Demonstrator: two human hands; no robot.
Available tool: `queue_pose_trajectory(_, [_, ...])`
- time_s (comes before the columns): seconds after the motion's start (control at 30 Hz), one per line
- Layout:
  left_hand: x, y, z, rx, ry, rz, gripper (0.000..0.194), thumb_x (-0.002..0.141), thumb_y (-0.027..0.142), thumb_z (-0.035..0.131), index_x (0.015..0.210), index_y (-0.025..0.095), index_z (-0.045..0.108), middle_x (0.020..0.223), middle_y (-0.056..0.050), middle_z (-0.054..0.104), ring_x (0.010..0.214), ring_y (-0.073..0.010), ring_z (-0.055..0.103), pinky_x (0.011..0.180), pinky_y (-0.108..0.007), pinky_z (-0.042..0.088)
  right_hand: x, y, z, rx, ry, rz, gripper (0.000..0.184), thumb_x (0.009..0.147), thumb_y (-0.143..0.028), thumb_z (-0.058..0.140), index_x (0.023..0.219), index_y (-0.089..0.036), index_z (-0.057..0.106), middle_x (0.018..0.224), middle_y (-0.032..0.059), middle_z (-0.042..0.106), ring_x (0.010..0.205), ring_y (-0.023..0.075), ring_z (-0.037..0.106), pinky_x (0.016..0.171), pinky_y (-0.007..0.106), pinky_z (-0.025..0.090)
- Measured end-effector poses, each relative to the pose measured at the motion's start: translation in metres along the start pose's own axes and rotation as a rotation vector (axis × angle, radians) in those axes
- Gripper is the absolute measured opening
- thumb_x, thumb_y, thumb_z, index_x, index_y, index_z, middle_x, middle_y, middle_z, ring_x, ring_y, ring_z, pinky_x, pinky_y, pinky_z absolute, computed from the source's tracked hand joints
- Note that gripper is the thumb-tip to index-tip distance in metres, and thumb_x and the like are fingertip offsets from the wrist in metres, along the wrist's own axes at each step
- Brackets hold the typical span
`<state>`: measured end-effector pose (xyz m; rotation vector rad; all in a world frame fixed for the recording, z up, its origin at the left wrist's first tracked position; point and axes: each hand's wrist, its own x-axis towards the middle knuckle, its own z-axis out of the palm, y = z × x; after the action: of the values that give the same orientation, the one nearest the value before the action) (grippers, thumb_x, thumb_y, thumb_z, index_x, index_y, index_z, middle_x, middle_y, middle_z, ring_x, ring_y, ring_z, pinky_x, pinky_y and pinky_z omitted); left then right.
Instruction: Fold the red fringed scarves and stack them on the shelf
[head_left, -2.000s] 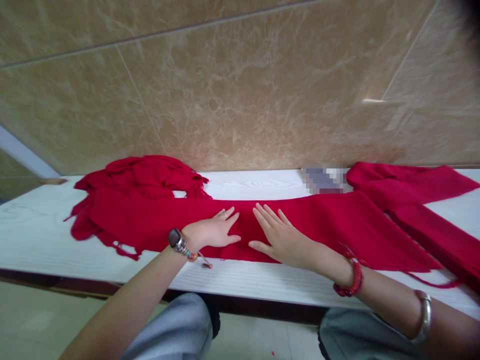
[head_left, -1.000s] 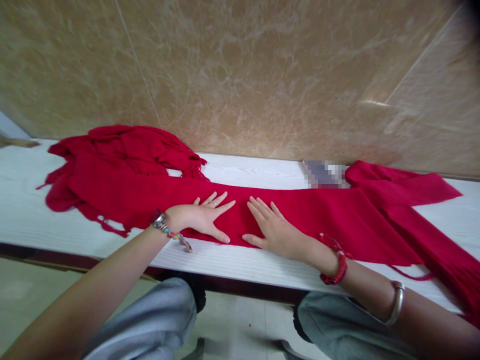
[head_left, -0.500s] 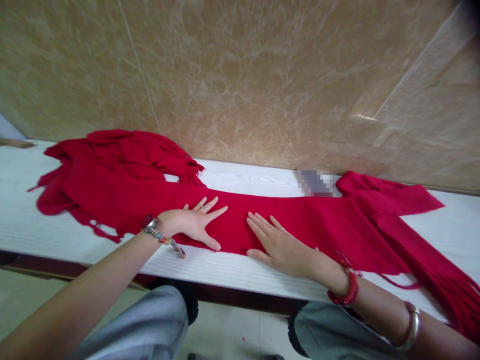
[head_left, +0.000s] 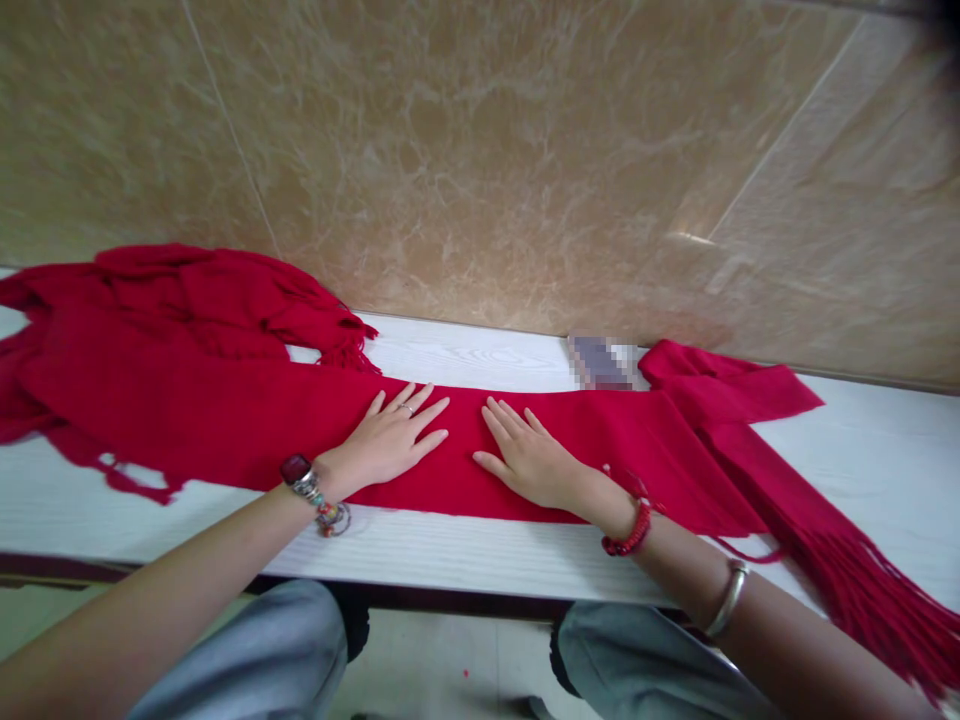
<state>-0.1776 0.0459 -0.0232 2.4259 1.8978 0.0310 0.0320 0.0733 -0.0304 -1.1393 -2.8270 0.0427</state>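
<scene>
My left hand (head_left: 386,443) and right hand (head_left: 529,460) lie open, palms down, on the red scarf (head_left: 461,480); the pixelated object (head_left: 600,362) behind is unreadable.

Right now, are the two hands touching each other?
Apart. The head view shows red cloth plainly visible between the left hand and the right hand.

Worn on the head, the single camera looks forward and steeply down from close above the long white wood-grain bench (head_left: 465,550), taking in the brown marbled tile wall (head_left: 465,170) beyond and the wearer's grey-trousered knees (head_left: 262,640) below.
</scene>
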Motion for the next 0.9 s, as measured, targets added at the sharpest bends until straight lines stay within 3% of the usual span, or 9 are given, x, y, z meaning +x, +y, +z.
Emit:
queue_pose_trajectory(0.17, [0.001,0.000,-0.001,0.015,0.000,-0.004,0.053,0.090,0.047,0.024,0.140,0.028,0.023,0.148,-0.004,0.015,0.135,-0.0254,0.011,0.104,-0.051,0.012,-0.030,0.019,-0.010,-0.126,-0.047,0.054,0.064,0.091,-0.045,0.027,0.136,0.000,0.028,0.142,0.0197,0.025,0.132,0.0267,0.022,0.104,0.045,0.027])
queue_pose_trajectory(0.33, [0.003,-0.005,0.004,0.006,0.006,0.010,0.054,0.090,0.047,0.024,0.140,0.028,0.021,0.148,-0.004,0.014,0.135,-0.0256,0.009,0.105,-0.050,0.008,-0.057,0.045,-0.027,-0.265,-0.045,0.151,0.063,0.090,-0.045,0.030,0.132,0.001,0.036,0.136,0.0236,0.036,0.129,0.0315,0.028,0.102,0.051,0.027])
queue_pose_trajectory(0.5, [0.008,0.000,0.000,0.042,0.055,0.033,0.049,0.091,0.039,0.026,0.139,0.029,0.025,0.149,-0.003,0.009,0.135,-0.0279,0.006,0.104,-0.053,0.003,-0.050,0.049,-0.036,-0.234,0.047,0.152,0.059,0.091,-0.041,0.027,0.135,-0.002,0.030,0.141,0.0201,0.029,0.133,0.0292,0.019,0.103,0.052,0.025])
queue_pose_trajectory(0.6, [0.014,0.014,-0.002,0.044,0.113,0.041,0.048,0.092,0.038,0.024,0.139,0.028,0.026,0.149,-0.004,0.006,0.136,-0.0275,0.004,0.105,-0.053,0.003,-0.038,0.045,-0.031,-0.195,0.004,0.128,0.056,0.091,-0.034,0.029,0.136,-0.002,0.029,0.142,0.0189,0.027,0.133,0.0278,0.019,0.104,0.050,0.023])
queue_pose_trajectory(0.67, [0.018,0.022,-0.001,0.013,0.084,0.035,0.050,0.091,0.043,0.024,0.139,0.029,0.024,0.149,-0.004,0.008,0.136,-0.0281,0.005,0.104,-0.053,0.007,-0.033,0.050,-0.026,-0.175,-0.040,0.142,0.055,0.090,-0.034,0.030,0.135,-0.003,0.030,0.142,0.0185,0.029,0.133,0.0268,0.020,0.105,0.049,0.022])
queue_pose_trajectory(0.77, [0.021,0.027,0.004,-0.002,0.013,0.015,0.052,0.090,0.048,0.025,0.139,0.031,0.023,0.148,-0.004,0.014,0.135,-0.0294,0.010,0.104,-0.053,0.012,-0.039,0.071,-0.021,-0.172,-0.059,0.188,0.054,0.091,-0.035,0.029,0.135,-0.005,0.032,0.142,0.0177,0.029,0.133,0.0264,0.019,0.104,0.049,0.024])
queue_pose_trajectory(0.9, [0.022,0.024,0.007,0.015,0.012,-0.005,0.053,0.089,0.049,0.026,0.139,0.032,0.023,0.148,-0.004,0.016,0.135,-0.0293,0.012,0.104,-0.051,0.013,-0.063,0.111,-0.019,-0.191,-0.040,0.230,0.050,0.092,-0.035,0.024,0.135,-0.009,0.033,0.142,0.0183,0.028,0.132,0.0274,0.022,0.099,0.053,0.030])
